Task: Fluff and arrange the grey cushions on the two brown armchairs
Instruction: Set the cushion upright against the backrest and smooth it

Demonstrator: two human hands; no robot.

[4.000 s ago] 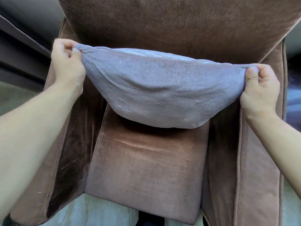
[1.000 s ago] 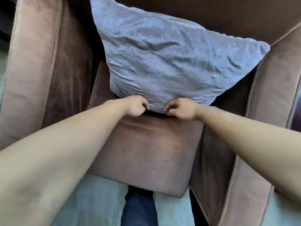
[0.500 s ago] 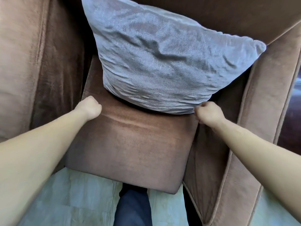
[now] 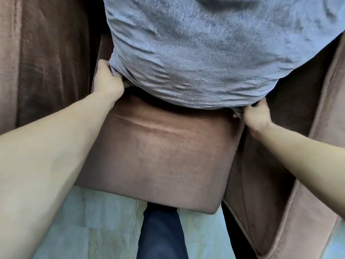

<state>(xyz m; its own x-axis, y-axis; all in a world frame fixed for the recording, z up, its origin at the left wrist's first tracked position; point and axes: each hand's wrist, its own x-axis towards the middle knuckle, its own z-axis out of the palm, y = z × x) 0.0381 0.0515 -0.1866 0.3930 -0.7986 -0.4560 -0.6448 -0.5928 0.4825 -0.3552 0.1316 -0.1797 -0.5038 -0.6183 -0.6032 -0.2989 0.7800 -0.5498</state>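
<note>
A grey cushion (image 4: 196,53) stands on the seat of a brown armchair (image 4: 158,150), leaning toward the backrest and filling the top of the view. My left hand (image 4: 107,81) grips the cushion's lower left corner. My right hand (image 4: 255,114) grips its lower right corner, close to the right armrest. The cushion's top edge is out of frame. Only this one armchair and one cushion are visible.
The left armrest (image 4: 37,53) and the right armrest (image 4: 298,146) wall in the seat on both sides. Pale tiled floor (image 4: 93,230) lies in front of the chair, with my dark trouser leg (image 4: 160,234) just below the seat's front edge.
Both hands have moved outward from the middle of the cushion's bottom edge and closed on its two lower corners. The view has come closer to the cushion.
</note>
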